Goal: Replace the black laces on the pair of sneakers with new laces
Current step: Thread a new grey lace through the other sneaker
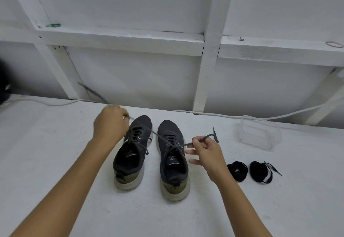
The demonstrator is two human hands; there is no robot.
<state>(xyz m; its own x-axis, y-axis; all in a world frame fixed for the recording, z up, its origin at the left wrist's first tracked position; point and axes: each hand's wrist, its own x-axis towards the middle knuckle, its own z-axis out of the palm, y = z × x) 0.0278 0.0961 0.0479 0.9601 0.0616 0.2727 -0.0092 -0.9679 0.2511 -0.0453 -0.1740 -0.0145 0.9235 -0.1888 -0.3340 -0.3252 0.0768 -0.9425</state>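
Centrally, lower middle of the frame: pair of dark sneakers on a white surface (55, 162), toes pointing away toward the top of the frame, heels with olive patches and pale soles nearest the viewer.

Left sneaker (131, 152): left of centre, black lace threaded through its eyelets, ends lying loose over the tongue.

Right sneaker (172, 159): just beside the first, apart from it by a narrow gap. Its black lace (157, 135) is untied; one end runs up and to the left across the other shoe's toe, the other runs out to the right.

Left hand (109, 123): centre left, raised over the left sneaker's toe, fingers curled around the leftward lace end; the grip itself is blurred.

Right hand (206, 152): right of centre, beside the right sneaker, thumb and forefinger pinching the rightward lace end, whose tip droops past the fingers; remaining fingers loosely spread.

Two coiled black laces: right of the hand, side by side on the surface, near coil (237, 170) and far coil (261, 171), the latter with a flat end trailing out to the right.

Clear plastic container (258, 133): right middle, lying on the surface.

White cable (214, 114): along the back edge of the surface, below a white framed wall (130, 78).

Green rubber band (53, 25): upper left, on a ledge of the frame.
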